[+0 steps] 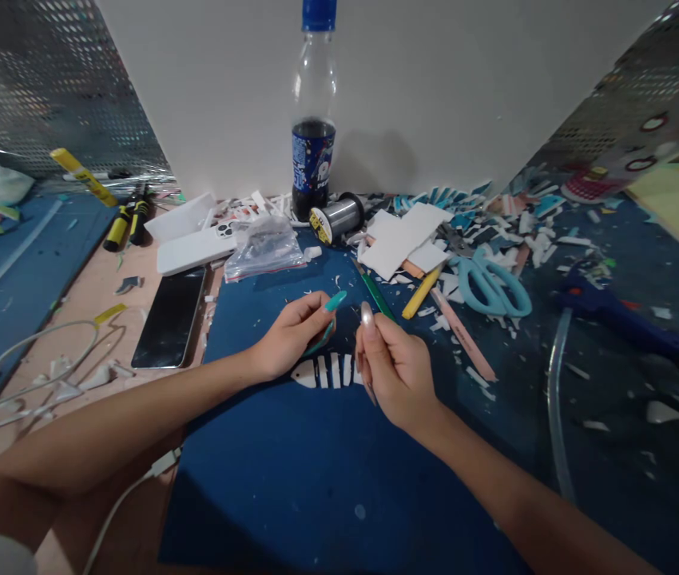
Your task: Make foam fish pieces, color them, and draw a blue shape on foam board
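Observation:
On the blue cutting mat [291, 495] lies a row of white cut pieces [335, 371] with narrow gaps between them, rounded at the left end like a fish's head. Just above that end, my left hand [295, 331] is closed in a pinch, long teal nails pointing right. My right hand [396, 363] is closed too, thumb pressed on the curled fingers, and it covers the right end of the row. Whatever lies between the fingertips of either hand is too fine or hidden to make out. The two hands are a small gap apart.
Behind the hands stand a cola bottle [314, 152] and a wire spool [338, 218]. Light-blue scissors [489, 283], a yellow cutter [422, 292], a green pen-like tool [375, 289] and white scraps lie right. A phone [170, 319] lies left; a blue glue gun [621, 315] far right.

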`<state>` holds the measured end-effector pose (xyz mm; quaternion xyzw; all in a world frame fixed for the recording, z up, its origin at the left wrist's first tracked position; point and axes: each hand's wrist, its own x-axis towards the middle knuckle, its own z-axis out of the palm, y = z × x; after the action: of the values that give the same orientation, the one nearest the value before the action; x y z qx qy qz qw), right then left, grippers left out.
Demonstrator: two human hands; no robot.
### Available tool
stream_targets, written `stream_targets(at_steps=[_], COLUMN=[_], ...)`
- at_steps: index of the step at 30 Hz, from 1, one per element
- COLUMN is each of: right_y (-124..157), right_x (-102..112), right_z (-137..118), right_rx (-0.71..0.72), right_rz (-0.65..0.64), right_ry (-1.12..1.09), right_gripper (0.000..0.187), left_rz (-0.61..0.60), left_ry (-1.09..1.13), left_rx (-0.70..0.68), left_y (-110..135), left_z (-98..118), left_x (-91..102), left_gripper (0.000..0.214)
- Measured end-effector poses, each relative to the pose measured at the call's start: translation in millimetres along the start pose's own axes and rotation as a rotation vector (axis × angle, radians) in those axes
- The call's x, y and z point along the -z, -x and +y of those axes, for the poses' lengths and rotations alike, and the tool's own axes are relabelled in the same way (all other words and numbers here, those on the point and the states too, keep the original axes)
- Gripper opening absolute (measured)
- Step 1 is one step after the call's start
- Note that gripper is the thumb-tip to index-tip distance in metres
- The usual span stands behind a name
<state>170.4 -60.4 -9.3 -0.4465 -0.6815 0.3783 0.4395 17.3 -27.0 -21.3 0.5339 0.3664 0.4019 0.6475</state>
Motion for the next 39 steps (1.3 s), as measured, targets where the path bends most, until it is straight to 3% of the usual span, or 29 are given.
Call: stream_targets(at_steps=[18,39], right_y=[-0.2,0.0], right_x=[-1.1,-1.7], right_z=[0.0,0.3], right_rx=[-0.100,-0.088], right_rz=[-0.196,-0.196], right_ry=[-0.115,-0.087], right_gripper=[0.038,0.038], left_rz=[-0.009,-0.020], left_ry=[-0.100,-0.091], left_rx=[-0.022,-0.009], left_y=[-0.7,-0.6], left_z=[-2.4,0.2], left_x=[1.8,0.6], left_gripper=[0.040,0.043])
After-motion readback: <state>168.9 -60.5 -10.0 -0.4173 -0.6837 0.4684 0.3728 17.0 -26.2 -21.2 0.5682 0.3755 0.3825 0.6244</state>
